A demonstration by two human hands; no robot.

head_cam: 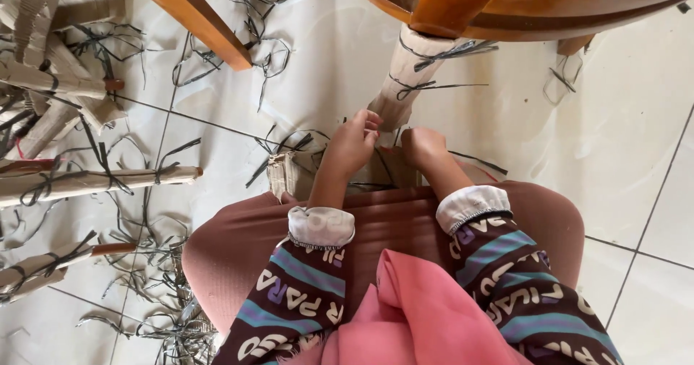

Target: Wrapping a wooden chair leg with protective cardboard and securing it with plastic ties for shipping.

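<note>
Both hands, left hand (352,146) and right hand (423,147), pinch the cardboard wrap (405,83) on the chair leg at twelve o'clock. The black strap (434,85) may snap back and sting.

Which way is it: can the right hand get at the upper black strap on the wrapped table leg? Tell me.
Probably yes. The right hand sits at the lower end of the cardboard-wrapped leg, and the upper strap lies just above it with nothing between. The tabletop overhangs but does not cover it.
</note>
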